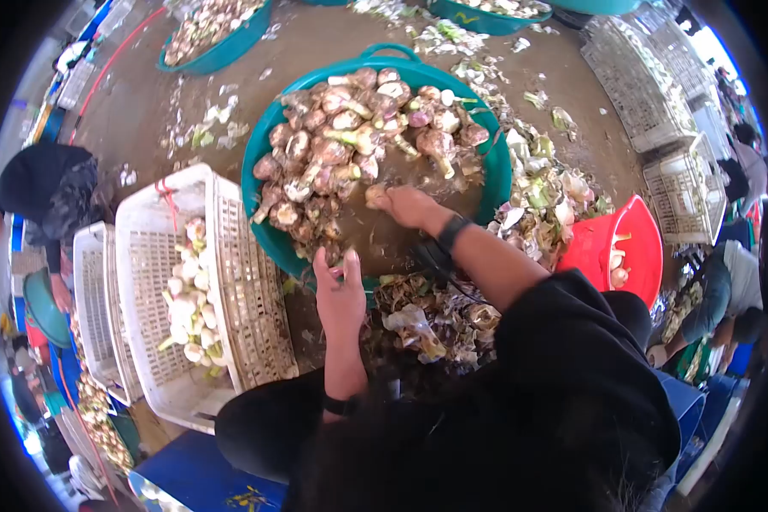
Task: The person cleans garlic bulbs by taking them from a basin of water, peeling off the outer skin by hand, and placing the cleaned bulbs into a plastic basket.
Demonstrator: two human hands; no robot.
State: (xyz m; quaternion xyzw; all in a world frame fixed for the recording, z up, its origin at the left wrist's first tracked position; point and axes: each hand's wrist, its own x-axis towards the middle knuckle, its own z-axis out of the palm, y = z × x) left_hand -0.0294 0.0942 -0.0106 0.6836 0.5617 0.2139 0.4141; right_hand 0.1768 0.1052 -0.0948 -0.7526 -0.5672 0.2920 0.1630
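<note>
A wide green tub (505, 162) holds many unpeeled, dirt-marked bulbs (328, 152) that look like garlic or onions, heaped toward its far and left sides. Over the bare part of the tub, my right hand (405, 207) reaches in with its fingers closed near the edge of the heap; what they hold, if anything, is too small to name. My left hand (340, 286) is at the tub's near rim, palm up, with thumb and fingers apart and nothing clearly between them. A dark band is on each wrist.
White crate (136, 256) with pale peeled bulbs (194, 299) stands left. A red bucket (648, 247) with a few bulbs is right. Peelings (542, 183) litter the floor beside the tub. Another green tub (222, 53) lies beyond. A person in a dark cap (43, 183) works at left; others are at right.
</note>
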